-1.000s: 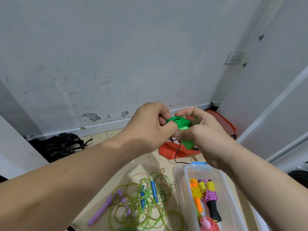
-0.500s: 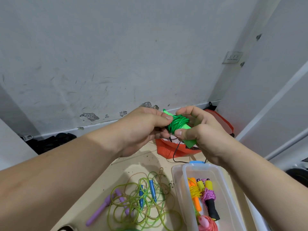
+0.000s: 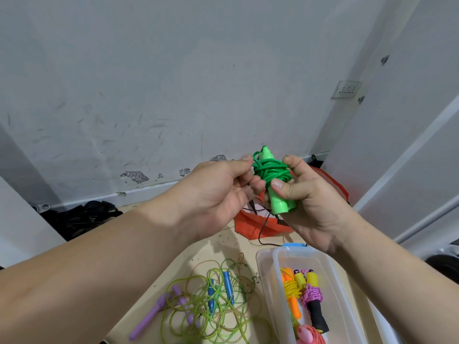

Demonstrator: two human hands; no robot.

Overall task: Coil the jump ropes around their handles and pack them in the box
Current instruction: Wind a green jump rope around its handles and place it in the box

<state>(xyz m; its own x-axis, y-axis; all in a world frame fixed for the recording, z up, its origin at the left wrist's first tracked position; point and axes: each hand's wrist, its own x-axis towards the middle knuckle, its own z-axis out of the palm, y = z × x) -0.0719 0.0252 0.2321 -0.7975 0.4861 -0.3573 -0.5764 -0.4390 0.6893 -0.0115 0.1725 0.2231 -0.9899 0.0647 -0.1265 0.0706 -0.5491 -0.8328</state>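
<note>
Two hands hold one green jump rope (image 3: 272, 173) above the far end of the box (image 3: 265, 281).
Left of the box, a loose tangle of ropes (image 3: 211, 309) with purple and blue handles lies on the floor. Above and left of the box, my left hand (image 3: 216, 192) pinches the green coil with curled fingers. Above the box's far end, my right hand (image 3: 310, 202) grips the paired handles, thumb pressed on the coil. Inside the box lie coiled ropes (image 3: 308, 296).

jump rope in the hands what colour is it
The jump rope is green; head view.
</note>
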